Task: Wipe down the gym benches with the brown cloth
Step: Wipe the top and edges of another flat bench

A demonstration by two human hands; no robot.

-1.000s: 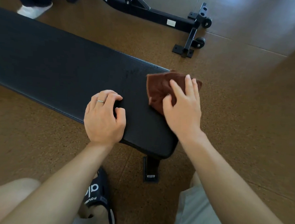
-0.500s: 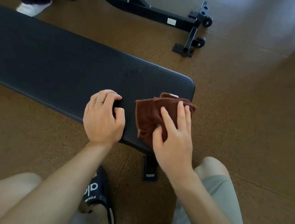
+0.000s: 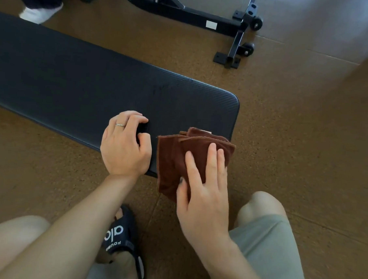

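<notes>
The black padded bench [image 3: 80,80] is stretching away beyond both hands' fingertips. The folded brown cloth [image 3: 173,160] is lying under the right hand [image 3: 204,195] at the bench's near corner, overhanging its edge, with the fingers [image 3: 211,159] lying straight and slightly spread on top. The left hand [image 3: 123,147], just beside the cloth, is resting on the pad with its fingers curled, holding nothing.

White "alo" on the black slide sandal [image 3: 122,240], smaller blurred lettering beneath, perhaps "FOUR".
</notes>
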